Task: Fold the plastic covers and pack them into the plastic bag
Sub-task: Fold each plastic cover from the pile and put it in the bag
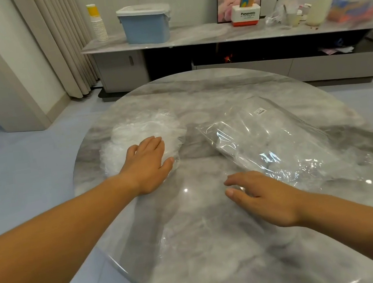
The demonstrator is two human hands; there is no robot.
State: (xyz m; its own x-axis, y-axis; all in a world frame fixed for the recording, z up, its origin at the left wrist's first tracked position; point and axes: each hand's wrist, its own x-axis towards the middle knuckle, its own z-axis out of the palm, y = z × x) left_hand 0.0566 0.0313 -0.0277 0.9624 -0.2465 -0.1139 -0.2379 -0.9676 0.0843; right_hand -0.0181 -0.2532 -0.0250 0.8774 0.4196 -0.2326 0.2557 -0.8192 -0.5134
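- Reaching forward with the left hand [149, 165], palm down, fingers straight and close together, resting on the near-right part of the plastic covers [135, 130].
- Holding the right hand [261, 196] palm down, low over the table [210, 259], fingers loosely spread and pointing left, just beside the near edge of the plastic bag [277, 137]; cannot tell whether touching it.
- Hands apart, both flat and relaxed, nothing gripped.
- On the table's left half: plastic covers as a crumpled, whitish, translucent heap, roughly rounded, with no clear long axis.
- To the right, apart from the heap: plastic bag, clear, glossy, wrinkled, flat and oblong, with a small white label [261, 111] near the far end; long axis slanting from far-left to near-right.
- Underneath: round, glossy, grey-veined marble-look top.
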